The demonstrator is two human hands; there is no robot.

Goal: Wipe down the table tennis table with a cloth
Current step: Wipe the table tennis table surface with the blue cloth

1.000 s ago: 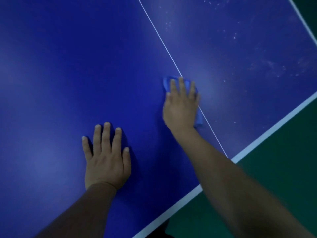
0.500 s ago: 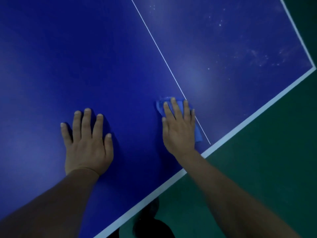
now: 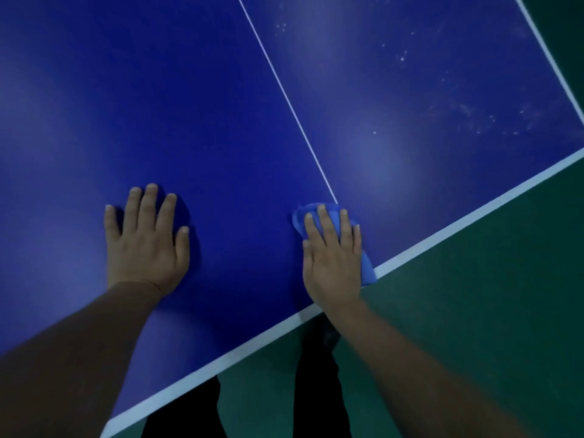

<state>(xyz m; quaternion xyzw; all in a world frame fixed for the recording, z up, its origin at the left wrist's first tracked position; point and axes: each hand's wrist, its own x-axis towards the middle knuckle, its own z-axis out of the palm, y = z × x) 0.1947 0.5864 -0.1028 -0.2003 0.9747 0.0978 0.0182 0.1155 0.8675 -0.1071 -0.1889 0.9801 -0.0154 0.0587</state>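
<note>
A blue table tennis table [image 3: 221,121] fills most of the head view, with a thin white centre line [image 3: 284,96] running up from its near edge. My right hand [image 3: 331,257] presses flat, fingers straight, on a blue cloth [image 3: 368,273] at the near white edge, where the centre line ends. The cloth shows past my fingertips and at the right side of my palm. My left hand [image 3: 147,238] rests flat on the bare table surface to the left, fingers spread.
White dusty specks [image 3: 474,115] dot the table's right half. The white edge band [image 3: 474,213] runs diagonally, with green floor [image 3: 489,311] beyond it. The right side line [image 3: 550,58] shows at the upper right. My dark trouser legs [image 3: 316,390] stand below the edge.
My right hand has dragged the cloth along the centre line toward me, down to the near edge. My left hand stays planted flat on the table.
</note>
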